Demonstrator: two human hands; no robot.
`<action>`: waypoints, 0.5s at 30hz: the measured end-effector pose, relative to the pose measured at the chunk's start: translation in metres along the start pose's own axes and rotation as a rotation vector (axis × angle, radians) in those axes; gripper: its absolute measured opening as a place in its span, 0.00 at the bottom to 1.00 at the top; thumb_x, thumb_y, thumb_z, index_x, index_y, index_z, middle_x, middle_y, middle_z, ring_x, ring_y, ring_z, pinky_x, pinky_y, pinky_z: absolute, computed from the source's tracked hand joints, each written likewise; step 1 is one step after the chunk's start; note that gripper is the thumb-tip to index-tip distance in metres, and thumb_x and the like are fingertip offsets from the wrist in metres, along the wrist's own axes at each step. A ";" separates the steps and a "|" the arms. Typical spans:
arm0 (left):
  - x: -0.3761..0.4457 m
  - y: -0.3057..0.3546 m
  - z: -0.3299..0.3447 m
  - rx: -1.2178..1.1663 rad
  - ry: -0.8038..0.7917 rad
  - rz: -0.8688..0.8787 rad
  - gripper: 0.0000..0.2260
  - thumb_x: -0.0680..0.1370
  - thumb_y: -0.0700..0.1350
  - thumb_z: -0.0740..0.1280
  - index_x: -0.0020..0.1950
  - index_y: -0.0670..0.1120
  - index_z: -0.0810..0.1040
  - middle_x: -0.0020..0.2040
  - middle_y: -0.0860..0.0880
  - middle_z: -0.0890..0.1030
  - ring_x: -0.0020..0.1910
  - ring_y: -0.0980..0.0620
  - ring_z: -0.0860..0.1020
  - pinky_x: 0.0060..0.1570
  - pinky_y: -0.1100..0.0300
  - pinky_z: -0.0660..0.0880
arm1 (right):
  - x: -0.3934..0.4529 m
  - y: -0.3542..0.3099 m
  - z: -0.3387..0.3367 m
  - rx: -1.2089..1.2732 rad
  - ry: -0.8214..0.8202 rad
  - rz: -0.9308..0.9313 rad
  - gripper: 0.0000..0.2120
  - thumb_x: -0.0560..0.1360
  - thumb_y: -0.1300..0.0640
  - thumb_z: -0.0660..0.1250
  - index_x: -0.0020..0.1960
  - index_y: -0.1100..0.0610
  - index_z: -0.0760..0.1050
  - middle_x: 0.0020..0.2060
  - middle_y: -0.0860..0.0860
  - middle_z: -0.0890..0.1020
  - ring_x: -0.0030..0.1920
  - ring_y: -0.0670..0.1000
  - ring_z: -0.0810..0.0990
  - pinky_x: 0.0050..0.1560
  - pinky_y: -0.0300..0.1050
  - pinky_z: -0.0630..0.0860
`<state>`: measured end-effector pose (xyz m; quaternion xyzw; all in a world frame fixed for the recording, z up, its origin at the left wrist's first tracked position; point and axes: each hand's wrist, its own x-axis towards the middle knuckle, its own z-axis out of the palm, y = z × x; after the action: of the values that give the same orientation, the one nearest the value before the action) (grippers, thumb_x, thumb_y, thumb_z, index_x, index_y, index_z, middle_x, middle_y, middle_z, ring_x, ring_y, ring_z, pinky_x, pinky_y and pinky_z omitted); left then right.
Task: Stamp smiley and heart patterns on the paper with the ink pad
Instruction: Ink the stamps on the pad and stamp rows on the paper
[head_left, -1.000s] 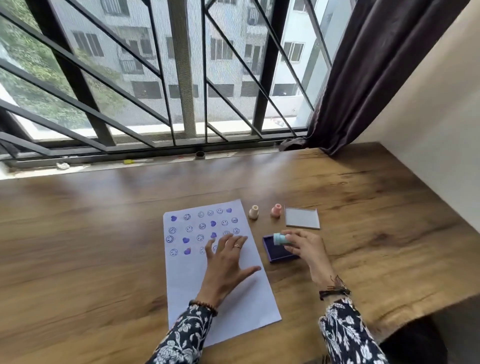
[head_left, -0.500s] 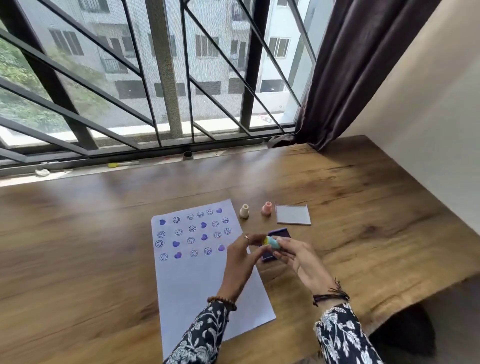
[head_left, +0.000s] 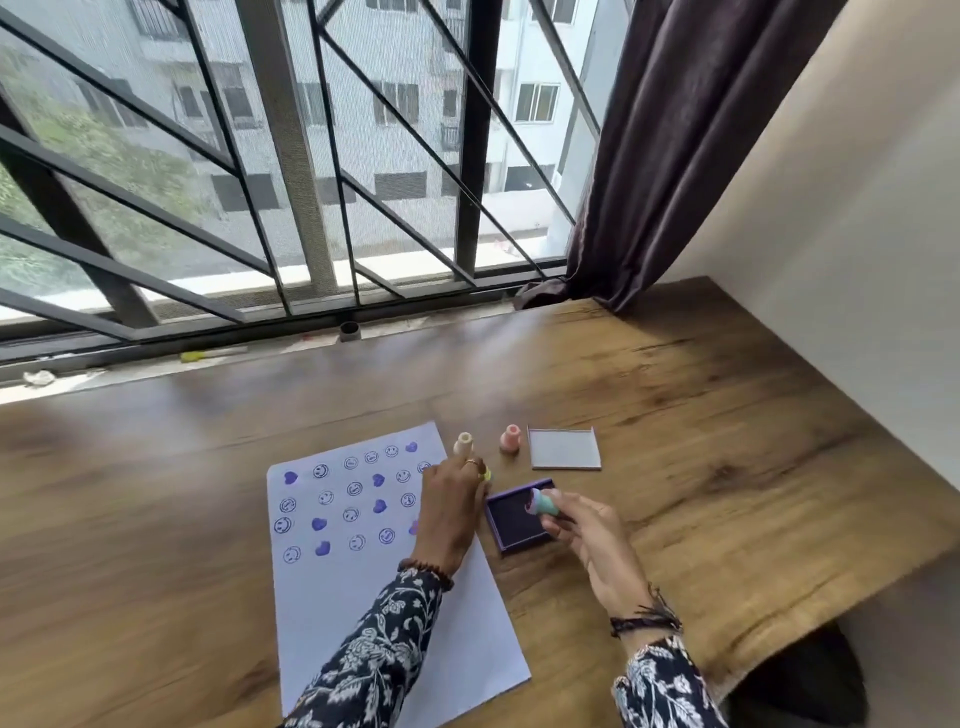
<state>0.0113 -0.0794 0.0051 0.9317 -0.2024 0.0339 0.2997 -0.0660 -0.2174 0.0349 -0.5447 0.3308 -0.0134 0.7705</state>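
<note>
Teal stamp (head_left: 543, 503) over ink pad (head_left: 514, 525)

1. Paper (head_left: 379, 623) is white, covered in purple smileys and solid purple hearts.
2. Ink pad (head_left: 514, 519) is deep purple, lighter purple rim.
3. Stamp (head_left: 543, 503) in the right hand (head_left: 592, 540) is teal-ish.
4. Two spare stamps: cream (head_left: 463, 443) and pink (head_left: 510, 438).
5. Lid (head_left: 563, 448) is grey.
6. Sleeves (head_left: 374, 654) are dark with white floral print.
7. Table (head_left: 701, 441) is brown woodgrain.
</note>
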 end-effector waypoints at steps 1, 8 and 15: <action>0.001 -0.001 0.001 0.023 -0.008 -0.010 0.04 0.77 0.39 0.61 0.45 0.42 0.75 0.56 0.40 0.78 0.49 0.42 0.75 0.48 0.52 0.65 | -0.001 0.000 0.001 -0.023 0.005 -0.007 0.05 0.75 0.64 0.64 0.46 0.64 0.79 0.38 0.57 0.81 0.34 0.49 0.78 0.32 0.32 0.78; -0.008 -0.008 0.001 -0.053 0.067 -0.028 0.07 0.76 0.45 0.66 0.53 0.46 0.76 0.57 0.44 0.79 0.51 0.43 0.75 0.49 0.53 0.61 | 0.000 -0.001 0.008 -0.338 0.077 -0.130 0.06 0.72 0.62 0.69 0.38 0.54 0.80 0.38 0.54 0.83 0.42 0.52 0.82 0.35 0.34 0.79; -0.048 -0.021 0.014 -0.010 -0.108 -0.020 0.34 0.65 0.65 0.69 0.66 0.52 0.69 0.63 0.52 0.72 0.62 0.50 0.66 0.57 0.53 0.57 | -0.003 -0.003 0.030 -1.053 0.133 -0.364 0.10 0.71 0.58 0.68 0.53 0.55 0.80 0.51 0.54 0.83 0.51 0.54 0.80 0.48 0.44 0.74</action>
<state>-0.0249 -0.0552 -0.0264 0.9326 -0.2089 -0.0204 0.2935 -0.0520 -0.1923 0.0446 -0.9021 0.2414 -0.0138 0.3574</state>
